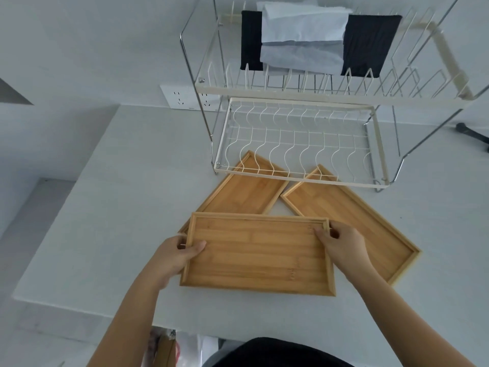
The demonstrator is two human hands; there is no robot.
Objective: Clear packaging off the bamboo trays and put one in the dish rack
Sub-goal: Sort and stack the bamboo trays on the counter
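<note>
Three bamboo trays lie on the white table. The nearest bamboo tray (258,254) sits partly on top of the other two. My left hand (176,256) grips its left edge, thumb on the inner floor. My right hand (340,246) grips its upper right corner. A second tray (246,192) lies behind it to the left, angled, with its far corner under the rack. A third tray (352,215) lies at the right, angled, its far corner also under the rack. The white wire dish rack (296,144) stands behind the trays, its lower tier bare.
The rack's upper tier (330,83) holds a black cloth (370,43) and white wrapping paper (301,35). A wall socket (182,98) is behind the rack at left. A dark object (473,133) lies at the far right. The table's left edge (66,194) drops off.
</note>
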